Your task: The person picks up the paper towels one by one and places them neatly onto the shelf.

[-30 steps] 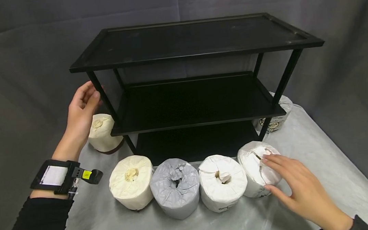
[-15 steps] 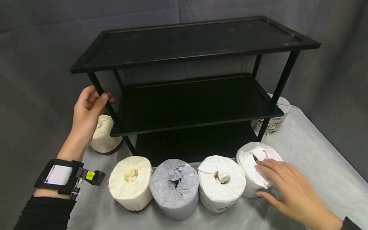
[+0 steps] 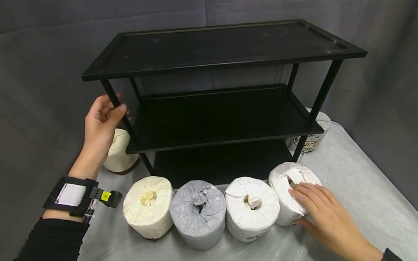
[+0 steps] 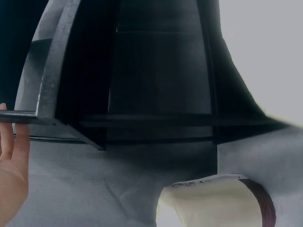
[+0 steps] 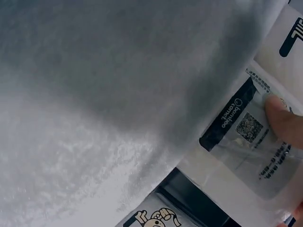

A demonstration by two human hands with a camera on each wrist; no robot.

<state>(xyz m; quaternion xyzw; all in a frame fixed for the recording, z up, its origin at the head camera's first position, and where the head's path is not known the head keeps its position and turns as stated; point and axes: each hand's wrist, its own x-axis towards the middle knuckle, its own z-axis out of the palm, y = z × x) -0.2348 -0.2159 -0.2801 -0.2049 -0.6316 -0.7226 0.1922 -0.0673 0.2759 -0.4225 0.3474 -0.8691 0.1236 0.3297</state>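
Note:
My left hand (image 3: 100, 125) holds the left front post (image 3: 118, 101) of a black three-tier shelf rack (image 3: 223, 63), thumb in front and fingers behind it. My right hand (image 3: 326, 215) grips a white wrapped toilet roll (image 3: 285, 193), fingers over its top and thumb at its side. In the right wrist view, the thumb (image 5: 279, 116) presses the roll's printed wrapper (image 5: 248, 127). To that roll's left stand a white roll (image 3: 252, 210), a grey-wrapped roll (image 3: 198, 214) and a cream roll (image 3: 148, 207), in a row before the rack.
Another cream roll (image 3: 120, 154) stands left of the rack, below my left hand. Behind the right front post is a printed white roll (image 3: 312, 139). Pale grey cloth (image 3: 358, 178) covers the table, and a dark grey curtain (image 3: 45, 75) hangs behind.
My left hand has moved right and closed round the rack's post. The right hand has slid left and taken a closer grip on the white toilet roll.

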